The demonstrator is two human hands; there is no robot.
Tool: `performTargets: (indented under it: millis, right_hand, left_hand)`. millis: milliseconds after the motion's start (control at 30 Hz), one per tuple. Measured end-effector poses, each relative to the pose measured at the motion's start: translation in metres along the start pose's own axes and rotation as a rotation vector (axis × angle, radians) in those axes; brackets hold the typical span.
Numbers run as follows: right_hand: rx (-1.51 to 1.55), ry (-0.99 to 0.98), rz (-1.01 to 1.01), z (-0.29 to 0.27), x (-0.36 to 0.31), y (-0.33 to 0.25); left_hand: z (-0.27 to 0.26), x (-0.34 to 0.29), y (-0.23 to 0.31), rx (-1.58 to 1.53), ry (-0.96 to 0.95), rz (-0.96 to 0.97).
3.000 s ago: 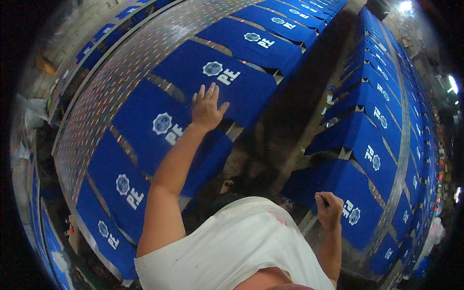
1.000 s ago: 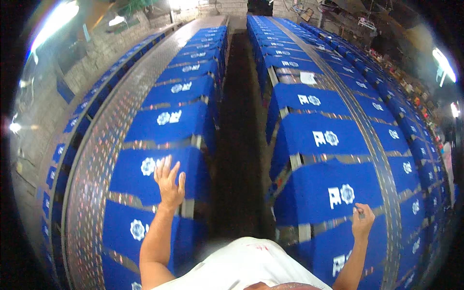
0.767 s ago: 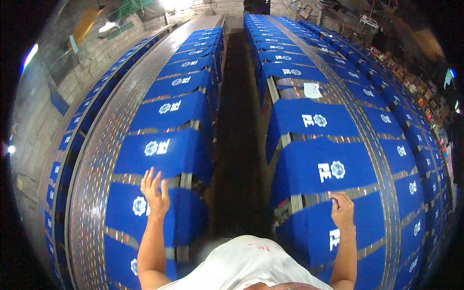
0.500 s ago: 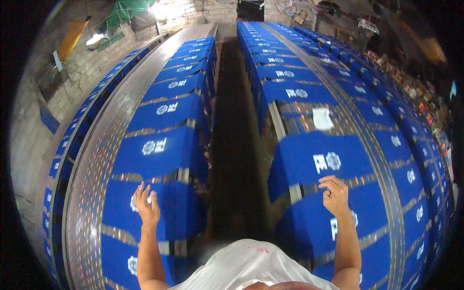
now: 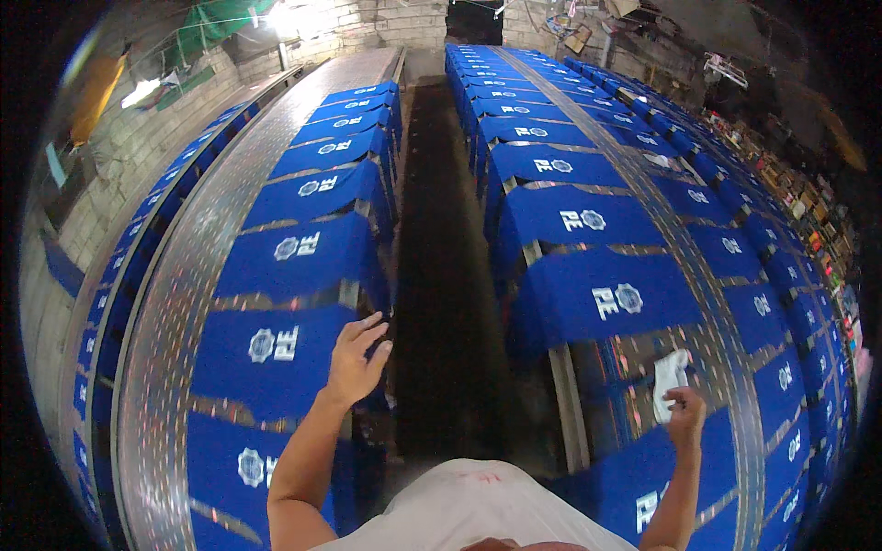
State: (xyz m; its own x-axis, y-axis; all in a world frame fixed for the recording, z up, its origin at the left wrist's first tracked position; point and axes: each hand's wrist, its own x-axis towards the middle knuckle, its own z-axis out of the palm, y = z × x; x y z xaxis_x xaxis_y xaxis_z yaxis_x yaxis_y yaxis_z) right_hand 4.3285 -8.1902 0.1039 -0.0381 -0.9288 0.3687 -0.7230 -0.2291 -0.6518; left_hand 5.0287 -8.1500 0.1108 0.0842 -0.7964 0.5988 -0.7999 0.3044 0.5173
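My right hand (image 5: pixel 685 411) has its fingers curled on the lower edge of a crumpled white cloth (image 5: pixel 668 376), over a bare stretch of the right-hand printing table (image 5: pixel 602 367). A blue fabric piece (image 5: pixel 551 298) with a white print lies just beyond that bare stretch, and another blue piece (image 5: pixel 707 450) is on its near side. My left hand (image 5: pixel 358 361) is open, fingers apart, holding nothing. It hovers at the aisle-side edge of the left row, beside a printed blue fabric piece (image 5: pixel 230 340).
A dark narrow aisle (image 5: pixel 441 275) runs between the two long tables. Rows of blue printed pieces drape over both table edges. On the left table a long speckled strip (image 5: pixel 175 367) shows. Clutter (image 5: pixel 818 220) lines the far right, and a block wall (image 5: pixel 367 28) stands behind.
I have advanced along the aisle, so the bare stretch and white cloth are now nearer. My right hand has reached the cloth, which is now narrower and bunched. My left hand moved right toward the aisle.
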Motion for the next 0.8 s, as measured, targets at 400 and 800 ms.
performTargets:
  millis: [400, 800]
  right_hand:
    - [-0.054, -0.117, -0.538, 0.330, 0.519, -0.137]
    - [-0.065, -0.499, -0.565, 0.652, 0.930, -0.202]
  left_hand:
    - [0.052, 0.278, -0.295, 0.043, 0.130, -0.375]
    - [0.161, 0.655, -0.620, -0.045, 0.308, -0.602]
